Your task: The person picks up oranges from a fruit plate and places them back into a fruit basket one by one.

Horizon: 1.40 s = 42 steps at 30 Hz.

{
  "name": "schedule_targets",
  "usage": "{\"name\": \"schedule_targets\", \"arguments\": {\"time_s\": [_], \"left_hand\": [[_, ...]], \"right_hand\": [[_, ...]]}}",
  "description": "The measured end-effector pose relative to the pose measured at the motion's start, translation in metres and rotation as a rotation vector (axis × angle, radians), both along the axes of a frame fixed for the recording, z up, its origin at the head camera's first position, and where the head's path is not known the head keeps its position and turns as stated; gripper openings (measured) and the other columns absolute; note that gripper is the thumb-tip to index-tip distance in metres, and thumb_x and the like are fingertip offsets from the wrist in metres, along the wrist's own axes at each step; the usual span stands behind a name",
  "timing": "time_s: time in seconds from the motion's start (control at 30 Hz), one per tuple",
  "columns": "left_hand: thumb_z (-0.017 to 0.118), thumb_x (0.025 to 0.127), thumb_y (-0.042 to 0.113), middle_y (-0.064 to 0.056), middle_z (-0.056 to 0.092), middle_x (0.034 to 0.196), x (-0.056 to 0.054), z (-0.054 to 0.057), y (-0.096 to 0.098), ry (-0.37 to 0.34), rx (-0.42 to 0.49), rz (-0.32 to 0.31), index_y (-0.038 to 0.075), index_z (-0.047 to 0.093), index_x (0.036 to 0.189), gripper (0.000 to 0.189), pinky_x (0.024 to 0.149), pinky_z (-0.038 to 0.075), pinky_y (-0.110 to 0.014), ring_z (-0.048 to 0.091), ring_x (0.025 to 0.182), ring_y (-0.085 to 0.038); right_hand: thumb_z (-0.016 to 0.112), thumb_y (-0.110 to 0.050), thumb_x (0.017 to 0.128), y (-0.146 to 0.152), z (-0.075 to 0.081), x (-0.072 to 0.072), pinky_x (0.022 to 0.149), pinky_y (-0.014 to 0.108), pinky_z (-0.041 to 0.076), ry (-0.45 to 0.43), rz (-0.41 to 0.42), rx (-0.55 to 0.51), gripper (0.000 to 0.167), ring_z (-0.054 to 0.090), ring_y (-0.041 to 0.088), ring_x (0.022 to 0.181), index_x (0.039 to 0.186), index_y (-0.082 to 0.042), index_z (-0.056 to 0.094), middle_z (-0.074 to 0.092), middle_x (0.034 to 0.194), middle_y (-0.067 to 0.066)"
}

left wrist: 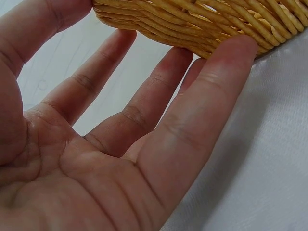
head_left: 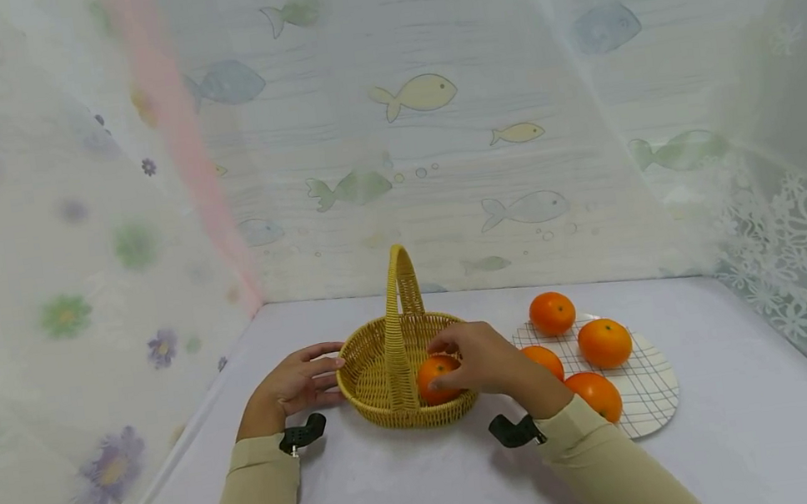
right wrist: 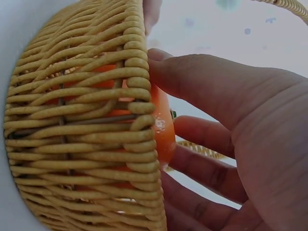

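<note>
The yellow basket (head_left: 386, 417) contains an orange (head_left: 433, 372), right of its handle (head_left: 395, 345); the right hand (head_left: 483, 356) grips it between thumb and fingers. The left hand (head_left: 300, 383), fingers loosely extended, touches the basket's left side. Four more oranges (head_left: 605, 343) sit on the checked plate (head_left: 651, 390).

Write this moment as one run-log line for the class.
left hand: touches basket side | right hand: holds orange inside basket | plate: four other oranges on or beside it
</note>
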State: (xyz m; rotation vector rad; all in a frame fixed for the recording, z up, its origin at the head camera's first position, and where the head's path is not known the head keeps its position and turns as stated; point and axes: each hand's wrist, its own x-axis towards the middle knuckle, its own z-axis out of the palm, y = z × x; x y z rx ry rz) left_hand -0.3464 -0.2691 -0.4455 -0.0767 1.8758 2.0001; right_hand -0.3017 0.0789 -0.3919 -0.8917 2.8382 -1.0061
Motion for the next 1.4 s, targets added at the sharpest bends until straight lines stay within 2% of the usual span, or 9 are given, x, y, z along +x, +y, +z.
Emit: {"name": "schedule_targets", "arguments": {"time_s": [0.23, 0.47, 0.73, 0.87, 1.17, 1.4], "left_hand": [[0.075, 0.096, 0.015, -0.01, 0.07, 0.125, 0.0, -0.002, 0.0, -0.001, 0.009, -0.004, 0.009, 0.05, 0.149, 0.059, 0.089, 0.062, -0.051, 0.073, 0.106, -0.026], [0.076, 0.095, 0.016, -0.011, 0.069, 0.126, -0.001, -0.003, -0.001, -0.002, 0.01, -0.018, 0.01, 0.05, 0.15, 0.061, 0.09, 0.061, -0.051, 0.073, 0.107, -0.026], [0.076, 0.095, 0.016, -0.01, 0.069, 0.126, -0.003, -0.004, -0.002, -0.005, 0.007, -0.011, 0.01, 0.05, 0.15, 0.061, 0.089, 0.062, -0.051, 0.073, 0.105, -0.025], [0.077, 0.095, 0.016, -0.011, 0.069, 0.126, -0.002, -0.004, -0.001, -0.007, 0.004, -0.005, 0.01, 0.05, 0.15, 0.062, 0.088, 0.062, -0.051, 0.073, 0.105, -0.025], [0.075, 0.096, 0.017, -0.012, 0.066, 0.13, -0.001, -0.001, 0.0, -0.015, 0.001, -0.013, 0.01, 0.048, 0.151, 0.062, 0.089, 0.062, -0.05, 0.072, 0.106, -0.026], [0.075, 0.096, 0.016, -0.012, 0.066, 0.13, -0.001, 0.0, 0.0, -0.017, 0.013, -0.013, 0.011, 0.048, 0.152, 0.062, 0.089, 0.062, -0.05, 0.072, 0.107, -0.026]], "right_hand": [[0.092, -0.037, 0.078, 0.012, 0.0, -0.001, 0.097, 0.041, 0.057, 0.034, -0.002, 0.003, 0.051, 0.066, 0.017, 0.108, 0.12, -0.013, 0.074, 0.074, 0.116, -0.003], [0.09, -0.041, 0.081, 0.026, 0.008, 0.0, 0.103, 0.046, 0.055, 0.027, 0.005, 0.016, 0.054, 0.067, 0.027, 0.118, 0.124, -0.012, 0.073, 0.073, 0.124, 0.003], [0.09, -0.042, 0.08, 0.043, 0.011, 0.004, 0.099, 0.045, 0.055, 0.097, -0.023, 0.044, 0.05, 0.065, 0.028, 0.117, 0.121, -0.018, 0.074, 0.072, 0.125, 0.001], [0.089, -0.045, 0.08, 0.05, 0.01, 0.006, 0.101, 0.048, 0.055, 0.115, -0.058, 0.061, 0.052, 0.065, 0.027, 0.119, 0.122, -0.018, 0.073, 0.071, 0.125, -0.001], [0.089, -0.046, 0.08, 0.069, 0.011, 0.008, 0.106, 0.052, 0.053, 0.069, -0.171, 0.113, 0.057, 0.062, 0.029, 0.125, 0.126, -0.017, 0.071, 0.068, 0.131, 0.003], [0.087, -0.048, 0.081, 0.087, 0.012, 0.001, 0.101, 0.054, 0.053, 0.011, -0.2, 0.14, 0.059, 0.061, 0.035, 0.121, 0.128, -0.016, 0.069, 0.066, 0.135, 0.009]]}}
